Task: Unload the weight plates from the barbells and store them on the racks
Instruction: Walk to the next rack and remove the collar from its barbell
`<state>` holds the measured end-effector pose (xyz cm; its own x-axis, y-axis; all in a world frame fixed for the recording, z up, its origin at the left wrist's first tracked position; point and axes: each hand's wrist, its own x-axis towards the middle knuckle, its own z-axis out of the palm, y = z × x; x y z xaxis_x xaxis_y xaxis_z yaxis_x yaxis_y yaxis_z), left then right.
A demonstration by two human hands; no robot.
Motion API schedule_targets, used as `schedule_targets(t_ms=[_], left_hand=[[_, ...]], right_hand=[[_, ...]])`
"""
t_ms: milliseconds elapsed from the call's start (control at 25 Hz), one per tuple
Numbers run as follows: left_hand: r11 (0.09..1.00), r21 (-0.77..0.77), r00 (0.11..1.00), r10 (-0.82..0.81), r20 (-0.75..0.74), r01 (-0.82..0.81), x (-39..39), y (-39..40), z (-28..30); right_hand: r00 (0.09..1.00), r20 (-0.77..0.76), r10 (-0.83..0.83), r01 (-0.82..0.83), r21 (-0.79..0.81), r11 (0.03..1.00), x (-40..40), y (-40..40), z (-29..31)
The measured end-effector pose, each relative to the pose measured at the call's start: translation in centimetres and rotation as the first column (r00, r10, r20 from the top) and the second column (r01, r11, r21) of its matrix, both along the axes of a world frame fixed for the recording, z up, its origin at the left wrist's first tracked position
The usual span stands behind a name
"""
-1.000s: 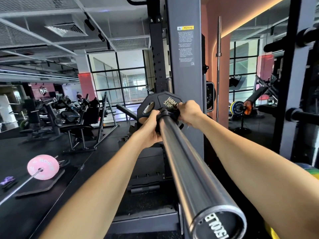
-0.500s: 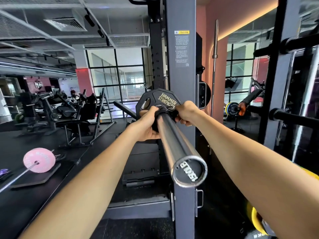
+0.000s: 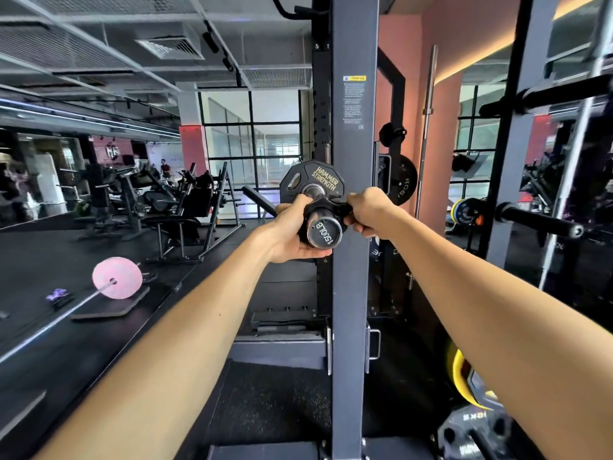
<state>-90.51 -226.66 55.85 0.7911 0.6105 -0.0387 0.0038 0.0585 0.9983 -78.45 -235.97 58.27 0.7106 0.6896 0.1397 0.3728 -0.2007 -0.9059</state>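
Note:
A black Hammer Strength weight plate [image 3: 318,180] sits on the barbell sleeve, whose steel end cap [image 3: 324,233] faces me. A black collar clamp [image 3: 326,207] rings the sleeve close to its end. My left hand [image 3: 295,230] grips the clamp from the left and below. My right hand [image 3: 368,210] pinches the clamp's lever on the right side. The sleeve between clamp and plate is mostly hidden by my hands.
The grey rack upright [image 3: 353,194] stands just right of the sleeve. Storage pegs [image 3: 537,222] jut from a rack at right, with black plates [image 3: 403,180] stored behind. A pink-plated barbell [image 3: 116,278] lies on the floor at left. Yellow and black plates [image 3: 464,386] sit low right.
The collar clamp has slid along the sleeve toward me, from against the plate to near the sleeve's end, with both hands still on it. The view has pulled back from the bar.

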Motion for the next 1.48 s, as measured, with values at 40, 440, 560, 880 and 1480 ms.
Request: schedule_targets(t_ms=[40,440,560,880,1480], left_hand=[[1.000,0.003,1.000,-0.004,0.005,0.004,-0.9,-1.1,0.0],[0.981,0.034,0.980,-0.190,-0.067,0.192,-8.9,-7.4,-1.5],[0.983,0.029,0.984,-0.179,-0.028,0.179,-12.0,-6.6,-2.3],[0.937,0.338,0.993,-0.056,-0.101,0.088,-19.8,-1.1,-3.6],[0.787,0.606,0.973,0.214,-0.089,-0.118,-23.8,17.5,-8.1]], right_hand=[[1.000,-0.008,0.000,0.000,0.005,1.000,-1.0,-1.2,0.0],[0.998,-0.062,0.021,-0.016,0.085,0.996,-7.6,-8.7,-2.2],[0.982,-0.134,0.135,-0.120,0.118,0.986,-9.5,-8.5,-4.3],[0.821,-0.445,0.358,-0.265,0.259,0.929,-15.3,-1.8,-8.0],[0.846,-0.482,0.229,-0.208,0.097,0.973,-19.4,20.6,-12.2]])
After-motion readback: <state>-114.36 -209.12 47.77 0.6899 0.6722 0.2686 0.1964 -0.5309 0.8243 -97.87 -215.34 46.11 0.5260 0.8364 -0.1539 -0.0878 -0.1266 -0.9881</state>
